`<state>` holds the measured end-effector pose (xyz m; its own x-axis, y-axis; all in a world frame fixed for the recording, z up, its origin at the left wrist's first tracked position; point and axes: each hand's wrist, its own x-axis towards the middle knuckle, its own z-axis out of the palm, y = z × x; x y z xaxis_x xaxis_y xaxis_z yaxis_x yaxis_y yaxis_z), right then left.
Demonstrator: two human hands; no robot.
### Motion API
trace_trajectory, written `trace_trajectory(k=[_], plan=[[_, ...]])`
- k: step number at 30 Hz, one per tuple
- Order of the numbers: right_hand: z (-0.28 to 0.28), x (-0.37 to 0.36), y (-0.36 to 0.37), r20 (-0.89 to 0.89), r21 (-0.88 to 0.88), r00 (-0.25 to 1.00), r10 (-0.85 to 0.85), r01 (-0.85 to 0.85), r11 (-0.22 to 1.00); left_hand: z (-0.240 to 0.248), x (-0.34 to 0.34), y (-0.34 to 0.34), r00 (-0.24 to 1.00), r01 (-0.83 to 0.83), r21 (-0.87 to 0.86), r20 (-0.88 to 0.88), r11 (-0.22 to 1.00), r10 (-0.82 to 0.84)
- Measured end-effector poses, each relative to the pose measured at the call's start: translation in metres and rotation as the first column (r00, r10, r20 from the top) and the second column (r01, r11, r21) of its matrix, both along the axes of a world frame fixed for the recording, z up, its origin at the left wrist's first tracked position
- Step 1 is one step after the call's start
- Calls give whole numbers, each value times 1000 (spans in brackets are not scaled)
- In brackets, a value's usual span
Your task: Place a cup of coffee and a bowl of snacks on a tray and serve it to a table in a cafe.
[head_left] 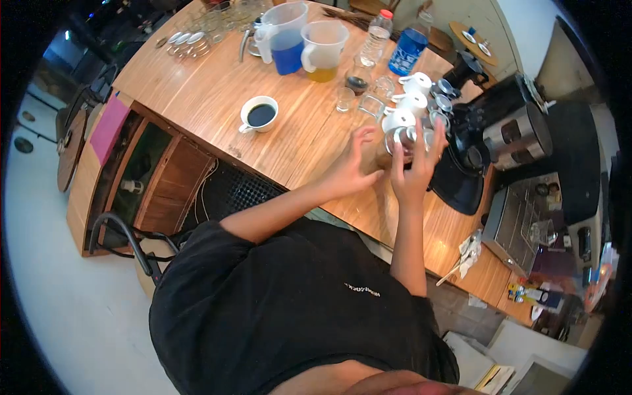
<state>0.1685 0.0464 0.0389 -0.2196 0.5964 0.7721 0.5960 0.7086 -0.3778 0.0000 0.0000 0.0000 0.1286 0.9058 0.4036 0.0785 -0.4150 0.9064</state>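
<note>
My left hand [359,168] is raised over the table's near side, fingers curved and apart, with nothing in it. Beside it my right hand [416,170] has its fingers stretched up and spread. Just beyond the two hands stands a glass jar [389,146] with a shiny top, partly covered by my right fingers; whether they touch it I cannot tell. Behind it is a row of white cups [409,103], with small glass jars [442,103] along their right side. A white cup of dark liquid [261,115] stands apart to the left.
Two plastic measuring jugs, one with blue liquid [288,58] and one with yellow [324,74], stand at the back. Near them are a clear bottle [376,36], a blue-filled bottle [407,51] and small glasses [345,99]. A black machine [520,131] and a toaster oven [520,217] line the right.
</note>
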Motion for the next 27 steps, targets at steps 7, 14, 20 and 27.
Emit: trace_trajectory(k=[7, 14, 20, 27], plan=[[15, -35, -54, -196, 64, 964, 179, -169, 983, 15, -122, -35, 694, -564, 340, -298, 753, 655], [3, -79, -61, -238, -175, 911, 335, -380, 908, 19, -192, -7, 267, -734, 321, -675, 599, 688], [2, -117, -55, -248, -277, 896, 368, -430, 859, 13, -208, 5, 516, -721, 64, -615, 690, 597], [6, -171, -50, -317, -375, 870, 377, -480, 793, 13, -231, 16, 600, -642, 95, -555, 761, 576]])
